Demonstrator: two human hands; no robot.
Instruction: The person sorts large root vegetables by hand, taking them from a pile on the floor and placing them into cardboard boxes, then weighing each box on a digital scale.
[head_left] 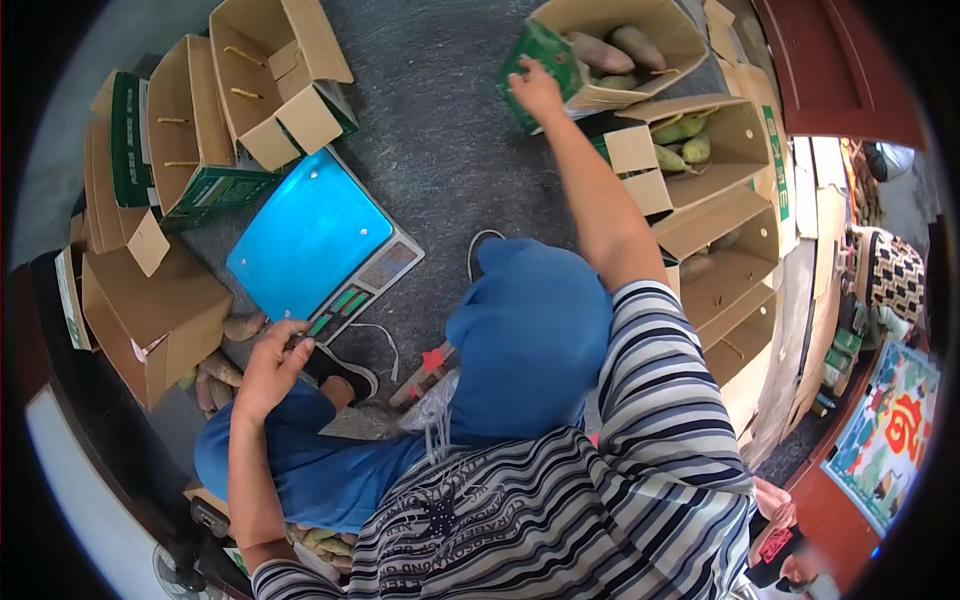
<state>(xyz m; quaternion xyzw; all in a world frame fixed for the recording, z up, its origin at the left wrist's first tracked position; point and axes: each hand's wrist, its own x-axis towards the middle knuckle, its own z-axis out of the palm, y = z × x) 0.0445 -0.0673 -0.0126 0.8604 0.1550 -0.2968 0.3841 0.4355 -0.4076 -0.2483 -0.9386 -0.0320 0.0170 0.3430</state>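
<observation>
My right hand point(537, 88) reaches far forward, its fingers spread over the green outer side of a cardboard box point(660, 88). Large pinkish root vegetables point(602, 54) lie in that box. At the near corner of a digital scale point(310, 240) with a bare blue plate is my left hand point(272, 370), thumb and index finger apart, fingertips right at its green display strip. Beneath and beside the left hand, more root vegetables point(218, 380) lie on the floor by a tipped cardboard box point(160, 315).
Open cardboard boxes point(270, 60) stand at left. On the right is a row of boxes, one holding greenish roots point(684, 142). A white cable point(388, 345) trails from the scale beside my shoe point(350, 375). Another person point(780, 545) is at the lower right, near a red table point(825, 510).
</observation>
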